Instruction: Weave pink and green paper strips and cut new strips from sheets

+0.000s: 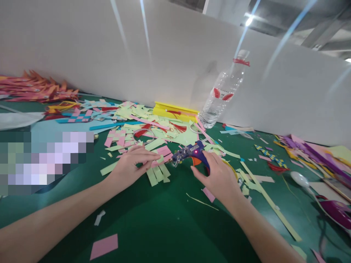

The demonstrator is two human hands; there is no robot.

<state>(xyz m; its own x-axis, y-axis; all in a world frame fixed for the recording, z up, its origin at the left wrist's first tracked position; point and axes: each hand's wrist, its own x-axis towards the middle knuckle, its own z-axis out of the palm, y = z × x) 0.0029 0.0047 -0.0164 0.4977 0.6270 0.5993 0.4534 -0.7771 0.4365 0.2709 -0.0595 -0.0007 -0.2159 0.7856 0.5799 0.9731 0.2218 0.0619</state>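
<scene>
Because the tip of the glue gun (194,149) points toward my left hand (131,160) and lies near its fingertips, a small slip sideways could bring hot glue onto my skin; the red light (196,151) on its body makes me judge that it is powered. Glue could also land on the wrong spot of the woven paper (158,173), since its strips splay loosely and would slide if I pulled one. The loose scraps (134,111) spread between this piece and the far edge of the table (175,219) might catch on the gun and stick, and the bottle (219,95) by that far edge, next to the white partition (175,54), could topple if I knocked it. As for my grip, the left is narrow, forefinger and thumb nearly together at the left side of the paper, which is ahead of me, over the middle of the table. My right hand (222,173) makes a wider curve about the gun's handle, fingers touching its back and thumb near the orange trigger (196,161); how firmly it closes there I cannot tell
</scene>
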